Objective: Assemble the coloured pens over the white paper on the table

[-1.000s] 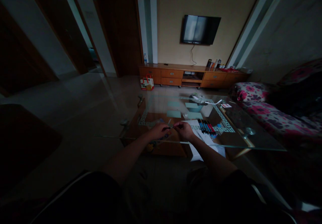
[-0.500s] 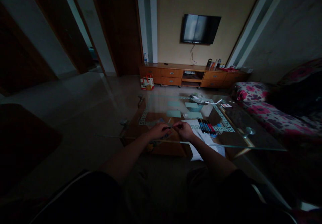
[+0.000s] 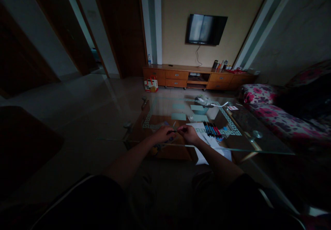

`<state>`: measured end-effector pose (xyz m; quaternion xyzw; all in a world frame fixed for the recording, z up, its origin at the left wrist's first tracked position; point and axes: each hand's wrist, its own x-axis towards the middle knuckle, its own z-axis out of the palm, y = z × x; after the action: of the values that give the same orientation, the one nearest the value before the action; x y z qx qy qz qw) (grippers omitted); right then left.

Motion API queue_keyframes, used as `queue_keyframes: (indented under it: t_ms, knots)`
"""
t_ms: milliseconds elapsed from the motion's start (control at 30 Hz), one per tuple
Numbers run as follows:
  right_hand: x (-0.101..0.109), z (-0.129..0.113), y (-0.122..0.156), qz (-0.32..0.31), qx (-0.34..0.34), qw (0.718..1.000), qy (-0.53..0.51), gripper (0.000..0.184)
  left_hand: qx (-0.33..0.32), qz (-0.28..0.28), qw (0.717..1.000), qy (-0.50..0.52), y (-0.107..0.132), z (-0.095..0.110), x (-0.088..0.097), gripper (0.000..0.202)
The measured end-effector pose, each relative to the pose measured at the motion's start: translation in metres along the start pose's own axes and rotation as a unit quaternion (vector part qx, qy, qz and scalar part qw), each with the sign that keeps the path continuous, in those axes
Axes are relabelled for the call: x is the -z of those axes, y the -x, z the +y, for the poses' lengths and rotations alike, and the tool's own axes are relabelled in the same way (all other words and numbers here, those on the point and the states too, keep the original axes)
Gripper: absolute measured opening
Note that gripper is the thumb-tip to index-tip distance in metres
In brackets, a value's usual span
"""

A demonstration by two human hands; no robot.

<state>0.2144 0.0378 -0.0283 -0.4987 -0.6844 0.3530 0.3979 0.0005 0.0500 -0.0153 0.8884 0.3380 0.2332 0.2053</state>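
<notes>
Above the near edge of the glass table [image 3: 274,150], my two hands meet with their fingertips almost together. My left hand [image 3: 163,134] is closed on a thin dark pen-like piece [image 3: 171,131] that points toward the other hand. My right hand [image 3: 188,134] is closed in a pinch at the piece's other end; what exactly lies between its fingertips is too small and dark to make out. Just to the right, a row of several pens [image 3: 212,129] with black, blue and red parts lies side by side, partly over white paper sheets [image 3: 203,157].
Farther back on the table are a crumpled clear plastic bag [image 3: 205,101], a white strip [image 3: 219,104] and a red-and-white card [image 3: 232,108]. A flowered sofa [image 3: 281,116] stands at right. A wooden TV cabinet [image 3: 176,75] and a gift bag [image 3: 151,84] are beyond.
Hardly anything differs. Both hands keep the same place and pinch, with only a slight shift at the fingertips.
</notes>
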Motion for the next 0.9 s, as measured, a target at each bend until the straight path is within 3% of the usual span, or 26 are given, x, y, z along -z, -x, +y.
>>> queue_keyframes:
  t_ms: [433,733,900]
  knots:
    - [0.0003,-0.0049,0.0012,-0.001,0.022,1.000,0.005,0.014,0.002,-0.005,1.000,0.002,-0.0004,0.0002,-0.0017,0.025]
    - [-0.0032,0.0041,-0.0008,-0.033,-0.004,0.998,-0.059,0.019,0.003,-0.017,1.000,0.004,-0.0003,0.0060,0.0028,0.025]
    - [-0.0044,0.0020,0.0005,-0.048,-0.013,0.998,-0.040,0.020,-0.004,-0.007,1.000,0.001,-0.0007,0.0048,0.0014,0.024]
